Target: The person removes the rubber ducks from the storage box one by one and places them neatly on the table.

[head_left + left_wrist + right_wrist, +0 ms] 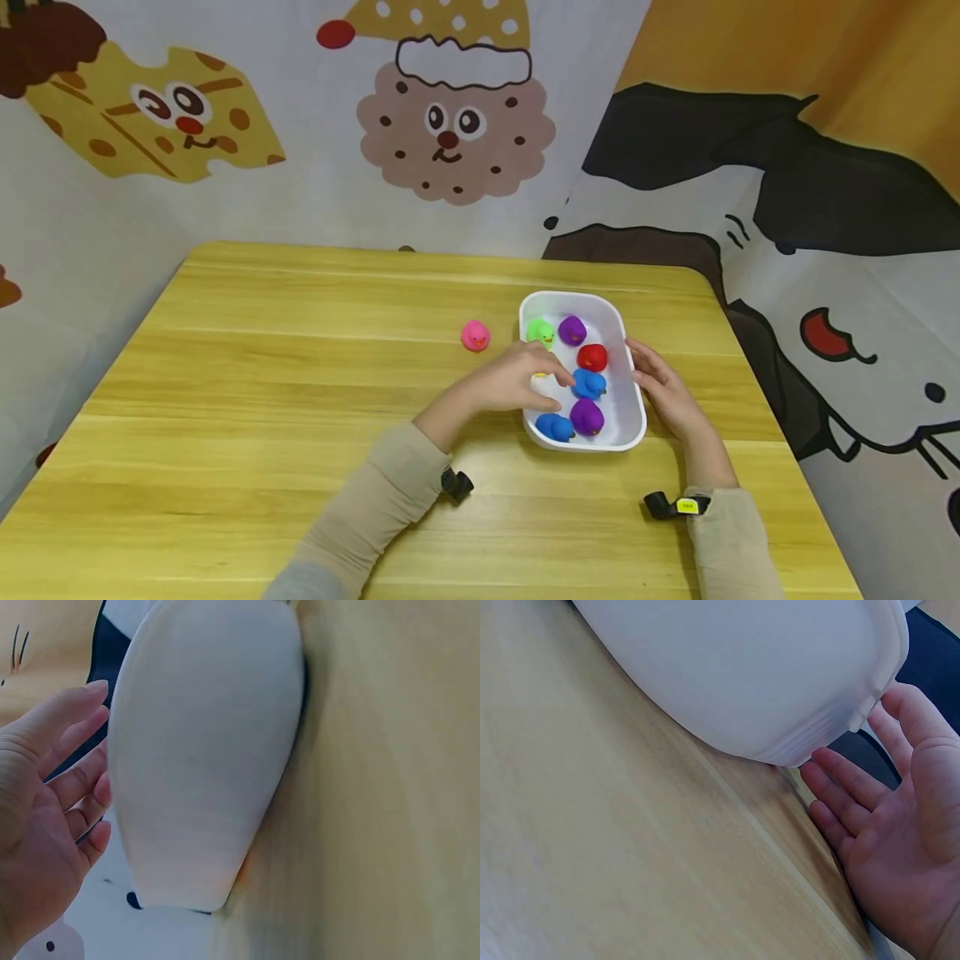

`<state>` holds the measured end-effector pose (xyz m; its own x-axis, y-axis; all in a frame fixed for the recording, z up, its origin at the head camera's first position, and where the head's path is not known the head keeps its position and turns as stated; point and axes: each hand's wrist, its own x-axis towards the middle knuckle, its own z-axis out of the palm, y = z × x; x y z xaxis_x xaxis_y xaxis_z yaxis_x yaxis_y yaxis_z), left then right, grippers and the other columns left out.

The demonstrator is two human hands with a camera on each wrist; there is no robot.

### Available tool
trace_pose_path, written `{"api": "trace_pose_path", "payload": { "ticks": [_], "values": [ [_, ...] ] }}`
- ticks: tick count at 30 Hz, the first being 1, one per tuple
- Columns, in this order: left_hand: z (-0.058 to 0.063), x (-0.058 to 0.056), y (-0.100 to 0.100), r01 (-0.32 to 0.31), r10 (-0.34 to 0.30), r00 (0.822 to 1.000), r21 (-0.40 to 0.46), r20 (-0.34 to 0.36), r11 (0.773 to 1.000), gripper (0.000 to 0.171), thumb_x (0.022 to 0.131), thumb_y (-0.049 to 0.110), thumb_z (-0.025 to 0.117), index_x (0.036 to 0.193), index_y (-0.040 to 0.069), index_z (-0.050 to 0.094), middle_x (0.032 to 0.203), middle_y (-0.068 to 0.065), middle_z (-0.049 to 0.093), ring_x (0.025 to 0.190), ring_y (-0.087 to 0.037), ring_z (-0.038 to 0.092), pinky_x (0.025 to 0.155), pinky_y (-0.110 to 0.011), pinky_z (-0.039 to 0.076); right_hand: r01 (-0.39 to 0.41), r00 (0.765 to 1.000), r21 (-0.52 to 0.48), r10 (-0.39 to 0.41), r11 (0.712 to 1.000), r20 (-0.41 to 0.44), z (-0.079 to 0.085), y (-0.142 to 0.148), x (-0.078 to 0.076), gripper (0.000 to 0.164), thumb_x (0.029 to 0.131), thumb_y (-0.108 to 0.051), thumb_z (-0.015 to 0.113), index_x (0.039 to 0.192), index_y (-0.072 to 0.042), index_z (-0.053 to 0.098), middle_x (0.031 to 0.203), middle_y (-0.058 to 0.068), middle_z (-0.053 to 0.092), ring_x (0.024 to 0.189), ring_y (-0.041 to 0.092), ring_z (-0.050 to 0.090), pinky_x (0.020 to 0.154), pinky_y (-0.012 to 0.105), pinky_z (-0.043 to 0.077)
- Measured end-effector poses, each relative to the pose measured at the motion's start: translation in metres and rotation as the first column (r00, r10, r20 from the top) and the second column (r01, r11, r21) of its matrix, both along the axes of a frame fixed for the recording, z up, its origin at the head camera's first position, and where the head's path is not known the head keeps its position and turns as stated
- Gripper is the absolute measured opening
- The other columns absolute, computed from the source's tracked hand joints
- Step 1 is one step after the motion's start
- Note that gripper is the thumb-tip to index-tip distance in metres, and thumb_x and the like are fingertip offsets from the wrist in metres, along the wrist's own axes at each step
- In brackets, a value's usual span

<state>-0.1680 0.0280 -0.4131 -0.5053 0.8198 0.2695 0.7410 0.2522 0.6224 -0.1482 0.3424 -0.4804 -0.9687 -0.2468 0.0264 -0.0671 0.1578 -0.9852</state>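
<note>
A white plastic bin (633, 421) on the table holds several small rubber ducks. My left hand (517, 379) reaches over its left rim, thumb and fingers spread, fingertips close to a blue duck (589, 384). A bit of yellow shows beneath that hand, mostly hidden. Against the bin's right side rests my right hand (667, 392), its fingers along the outer wall and thumb near the rim (900, 645). Around the blue duck are a red duck (592, 357) and a purple duck (587, 417). A second blue duck (555, 427) lies at the near end.
A pink duck (476, 336) sits on the wooden table (262, 400), left of the bin. At the bin's far end are a green duck (540, 332) and another purple duck (572, 331). A cartoon-printed cloth (300, 208) hangs behind the table.
</note>
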Motion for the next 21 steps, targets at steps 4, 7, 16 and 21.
{"api": "trace_pose_path", "payload": {
  "ticks": [4,7,16,21],
  "values": [
    [-0.002,0.004,0.006,0.052,-0.052,0.999,-0.028,0.011,0.998,0.032,0.08,0.022,0.078,0.109,0.008,0.072,0.101,0.002,0.068,0.1,-0.017,0.054,0.092,-0.028,0.033,0.001,1.0,0.01,-0.001,1.0,0.001,0.0,0.001,0.001,0.051,0.101,-0.014,0.047,0.15,-0.011,0.032,0.148,0.029,0.029,0.121,0.004,0.044,0.094,0.017,0.038],
    [-0.005,0.005,0.01,0.075,-0.074,0.997,-0.052,0.011,0.996,0.033,0.08,0.023,0.079,0.108,0.008,0.072,0.101,0.004,0.068,0.099,-0.018,0.056,0.09,-0.023,0.035,-0.006,1.0,0.014,0.006,1.0,-0.001,0.001,0.001,0.001,0.051,0.101,-0.014,0.047,0.15,-0.011,0.031,0.148,0.03,0.027,0.122,0.005,0.043,0.095,0.016,0.038],
    [-0.01,0.006,0.018,0.078,-0.083,0.996,-0.171,-0.022,0.982,0.031,0.079,0.028,0.08,0.106,0.014,0.074,0.098,0.01,0.069,0.094,-0.008,0.054,0.084,-0.017,0.035,-0.008,1.0,-0.003,0.008,1.0,-0.01,0.001,0.0,0.001,0.05,0.101,-0.013,0.047,0.149,-0.01,0.032,0.147,0.027,0.031,0.121,0.004,0.044,0.095,0.017,0.038],
    [-0.009,0.009,0.019,0.042,-0.058,0.997,-0.251,-0.055,0.967,0.032,0.077,0.033,0.081,0.105,0.02,0.074,0.094,0.016,0.067,0.09,-0.005,0.052,0.084,-0.022,0.031,-0.004,1.0,0.001,0.004,1.0,-0.009,0.001,-0.001,0.001,0.05,0.101,-0.012,0.047,0.149,-0.01,0.032,0.147,0.032,0.026,0.121,0.003,0.044,0.094,0.017,0.039]
  ]
}}
